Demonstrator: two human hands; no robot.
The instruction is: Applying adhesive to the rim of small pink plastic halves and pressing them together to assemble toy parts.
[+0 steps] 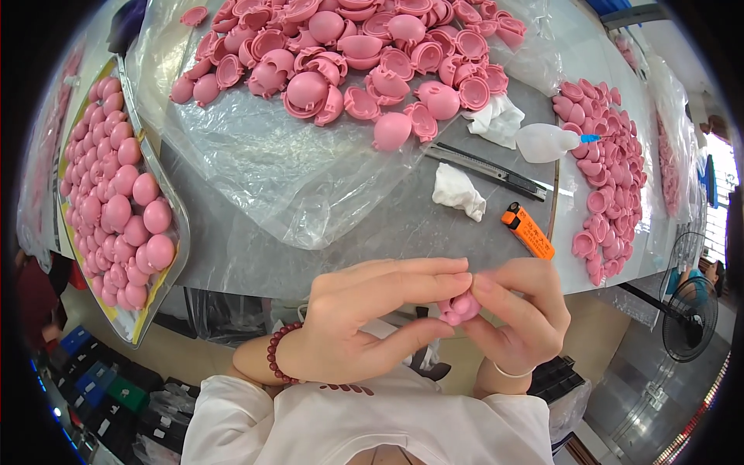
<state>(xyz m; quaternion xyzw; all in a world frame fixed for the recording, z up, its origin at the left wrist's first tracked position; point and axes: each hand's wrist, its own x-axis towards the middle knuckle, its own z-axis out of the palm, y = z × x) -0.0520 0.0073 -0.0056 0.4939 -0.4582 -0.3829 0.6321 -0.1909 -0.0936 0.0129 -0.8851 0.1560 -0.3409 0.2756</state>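
Between my two hands, just in front of the table's near edge, is a small pink plastic piece (459,308) with rounded bumps. My left hand (372,302), with a dark red bead bracelet at the wrist, pinches it from the left between straight fingers above and the thumb below. From the right, my right hand (519,310) grips the same piece with thumb and bent fingers. Much of the piece is covered by my fingers. Beyond my hands lie an orange utility blade case (529,231) and a crumpled white cloth (458,191).
Pink shell halves (341,46) are heaped on a clear plastic sheet (294,186). A tray (180,225) of closed pink balls stands left. Centre right are a black utility knife (496,172), a white squeeze bottle (542,143) and another wad of tissue (496,118). More pink halves (604,178) lie right.
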